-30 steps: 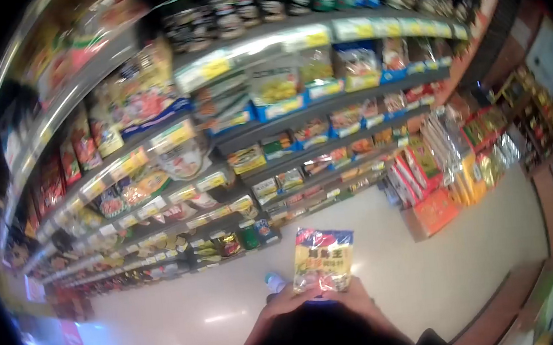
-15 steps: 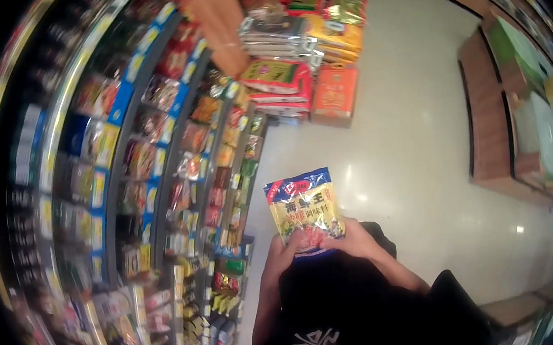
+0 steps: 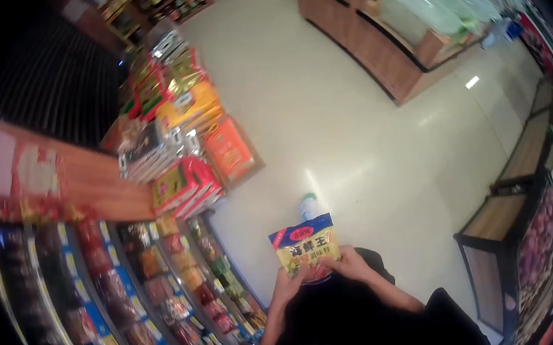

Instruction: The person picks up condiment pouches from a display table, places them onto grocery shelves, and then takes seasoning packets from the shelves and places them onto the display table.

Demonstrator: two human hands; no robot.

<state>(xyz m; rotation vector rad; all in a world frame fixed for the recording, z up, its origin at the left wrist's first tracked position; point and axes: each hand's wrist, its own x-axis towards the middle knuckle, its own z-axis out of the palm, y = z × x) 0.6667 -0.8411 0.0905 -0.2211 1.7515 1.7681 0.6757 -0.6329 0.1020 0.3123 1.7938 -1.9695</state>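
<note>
A blue and yellow seasoning packet [image 3: 305,244] with large dark Chinese characters is held upright in front of my body. My left hand [image 3: 290,281] grips its lower left edge, the thumb lying on the front. On the lower right, my right hand [image 3: 349,263] pinches the packet with its thumb across the front. Both hands are closed on it, and the fingers behind the packet are hidden. Just beyond its top edge shows a white and green shoe tip [image 3: 308,206] on the floor.
Shelves of packaged goods [image 3: 162,296] run along the left. Stacked bags [image 3: 188,184] and an orange box [image 3: 229,148] stand ahead on the left. A wooden display counter [image 3: 371,50] is at the upper right, and a produce stand [image 3: 496,244] is at the right. Pale floor [image 3: 356,165] lies between.
My view has turned to the right, so the shelves and stacked bags have shifted left and the produce stand shows. Both hands still hold the packet; a shoe tip now appears beyond it.
</note>
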